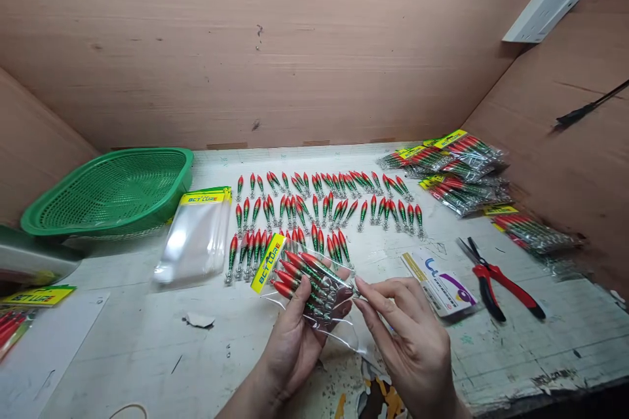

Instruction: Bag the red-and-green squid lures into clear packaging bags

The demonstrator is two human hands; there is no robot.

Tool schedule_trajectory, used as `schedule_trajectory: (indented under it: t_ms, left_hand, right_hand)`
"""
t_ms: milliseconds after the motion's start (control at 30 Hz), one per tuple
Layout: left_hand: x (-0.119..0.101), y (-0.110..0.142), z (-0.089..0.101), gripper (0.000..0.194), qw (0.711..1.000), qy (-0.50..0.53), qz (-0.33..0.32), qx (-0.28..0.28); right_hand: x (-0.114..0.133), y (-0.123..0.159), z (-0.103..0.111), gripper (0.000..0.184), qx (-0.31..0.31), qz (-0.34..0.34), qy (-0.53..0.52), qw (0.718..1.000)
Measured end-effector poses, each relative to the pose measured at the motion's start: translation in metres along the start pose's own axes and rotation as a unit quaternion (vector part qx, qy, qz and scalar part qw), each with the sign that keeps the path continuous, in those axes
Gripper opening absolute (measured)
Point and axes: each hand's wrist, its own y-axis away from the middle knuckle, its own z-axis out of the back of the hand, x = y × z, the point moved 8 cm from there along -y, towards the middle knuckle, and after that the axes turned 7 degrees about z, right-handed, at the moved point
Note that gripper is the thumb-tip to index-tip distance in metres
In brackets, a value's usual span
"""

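My left hand (297, 334) grips a clear plastic bag (344, 334) with a yellow header, its thumb pressed on top. Several red and green squid jigs (299, 272) lie side by side in the bag. With thumb and forefinger pinched, my right hand (410, 327) holds the hook end of one squid jig (327, 268) at the bag's right side. Whether that jig is fully inside the bag is hard to tell. Behind the bag, loose squid jigs (363, 215) lie in rough rows on the white table (147, 353).
To the left are a green basket (108, 193) and a stack of flat bags (196, 236). Filled bags (457, 163) pile up at the back right. Red-handled pliers (506, 281) lie beside a printed card (439, 285) on the right. A power socket (545, 12) hangs on the wall.
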Motion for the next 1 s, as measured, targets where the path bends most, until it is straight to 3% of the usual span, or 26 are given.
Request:
schedule_trajectory:
  t_ms: [167,467,600,833,1000]
  left_hand:
    - [0.000,0.002,-0.001,0.036,1.000,-0.011,-0.002,-0.010]
    - [0.002,0.002,0.003,0.045,0.999,-0.026,0.006,-0.022]
    - [0.003,0.001,0.003,0.045,1.000,-0.024,0.004,-0.014]
    - [0.002,0.001,0.002,0.035,0.998,-0.043,0.001,-0.034]
    - [0.006,0.002,0.002,0.030,0.996,-0.061,0.030,-0.050]
  right_hand:
    - [-0.010,0.001,-0.001,0.039,0.007,-0.070,-0.050,0.996]
    - [-0.021,0.007,-0.002,0.026,-0.017,-0.155,-0.087,0.984]
    - [-0.020,0.009,-0.001,0.016,-0.023,-0.150,-0.080,0.985]
    - [-0.018,0.006,0.000,0.017,-0.020,-0.107,-0.046,0.993]
    - [-0.032,0.004,0.003,0.014,-0.004,-0.137,-0.067,0.988]
